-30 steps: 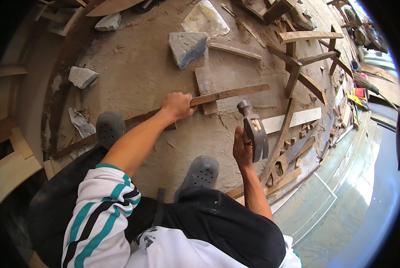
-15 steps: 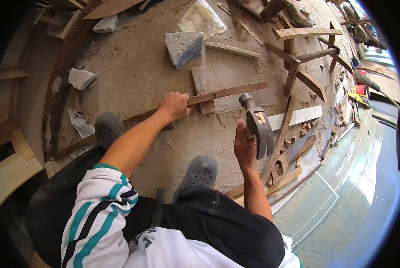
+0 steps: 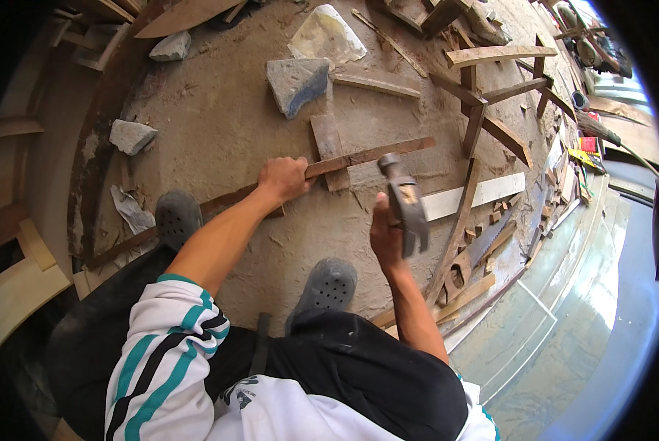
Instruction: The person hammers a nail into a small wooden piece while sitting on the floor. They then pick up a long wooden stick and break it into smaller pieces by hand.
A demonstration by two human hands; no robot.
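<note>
My left hand (image 3: 284,178) is closed around a long, narrow wooden strip (image 3: 377,152). The strip slants from beside my left shoe up to the right, crossing over a short flat board (image 3: 326,144) on the ground. In my right hand (image 3: 386,234) is a claw hammer (image 3: 405,202), gripped by its handle, which the fist and head mostly hide. The hammer's head is raised, right of the strip and apart from it, its face pointing away from me and its claw toward me. It looks slightly blurred.
Beyond the strip lie a broken concrete block (image 3: 298,82) and a wooden bar (image 3: 377,81). At the right are a wooden frame (image 3: 484,99), a white board (image 3: 484,192), a handsaw (image 3: 484,246) and several small offcuts. Glass panes (image 3: 543,316) lie at the lower right.
My right hand has swung the hammer to the left, nearer the wooden strip. My left hand keeps its hold on the strip, and the view has shifted slightly.
</note>
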